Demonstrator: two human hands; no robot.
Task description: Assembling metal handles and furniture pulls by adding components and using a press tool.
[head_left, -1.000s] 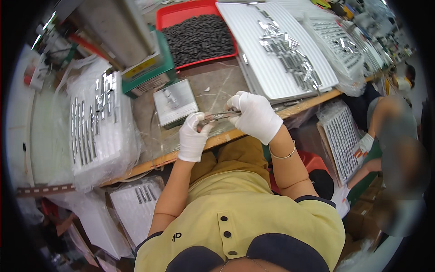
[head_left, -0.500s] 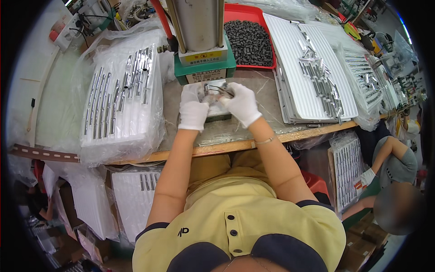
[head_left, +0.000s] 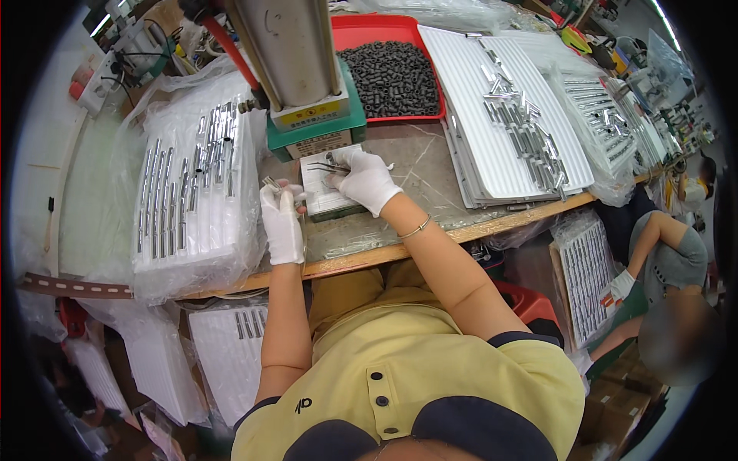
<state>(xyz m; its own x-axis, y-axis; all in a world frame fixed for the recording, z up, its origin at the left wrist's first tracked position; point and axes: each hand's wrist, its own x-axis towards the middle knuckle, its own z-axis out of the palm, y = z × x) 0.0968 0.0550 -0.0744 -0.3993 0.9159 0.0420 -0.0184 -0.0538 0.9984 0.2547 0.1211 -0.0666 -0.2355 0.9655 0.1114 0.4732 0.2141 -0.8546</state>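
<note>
My left hand (head_left: 283, 224), in a white glove, has moved off the press's left side, its fingers pinched around a short shiny metal tube (head_left: 270, 183). My gloved right hand (head_left: 369, 181) is closed on thin metal tweezers (head_left: 324, 167), whose two prongs point left over the pale base plate (head_left: 329, 201). Above that plate stands the press, with a green block (head_left: 319, 134) and a grey metal cylinder (head_left: 288, 58). The part of the tweezers inside my palm is hidden.
Left of the press, a white ribbed tray (head_left: 207, 207) holds rows of chrome tubes. A red tray (head_left: 432, 77) of small black sleeves stands behind. Stacked white trays (head_left: 453, 69) with tubes lie to the right. A co-worker (head_left: 669, 246) sits at far right beside another tray.
My hands were together under the press and are now apart. The left has drawn left and nearer with the tube; the right stays by the plate with the tweezers. The view has shifted.
</note>
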